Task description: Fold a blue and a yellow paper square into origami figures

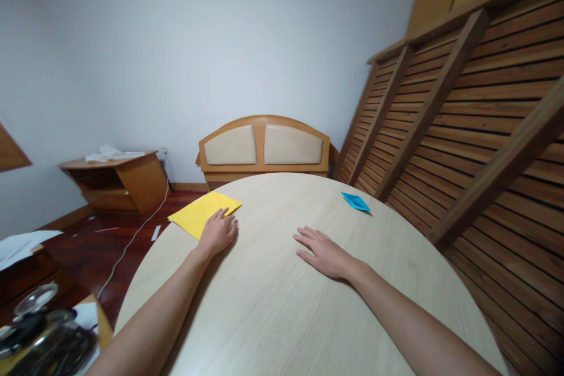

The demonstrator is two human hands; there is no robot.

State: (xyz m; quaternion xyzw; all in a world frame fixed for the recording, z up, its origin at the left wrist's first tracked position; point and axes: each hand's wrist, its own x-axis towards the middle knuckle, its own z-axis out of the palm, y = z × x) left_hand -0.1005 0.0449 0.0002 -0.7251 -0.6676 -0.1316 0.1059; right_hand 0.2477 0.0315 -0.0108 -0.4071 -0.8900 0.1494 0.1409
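Head view shows a round, pale wood-grain desk with both bare forearms stretched across it. The left hand lies palm down near the desk's far left edge, fingers loosely together, their tips resting on the near corner of a flat yellow sheet of paper that overhangs that edge. The right hand rests flat on the desk near its middle, fingers spread and holding nothing. A small folded blue paper shape lies by the far right edge, well apart from both hands. Beyond the desk stands a wooden headboard with two beige padded panels.
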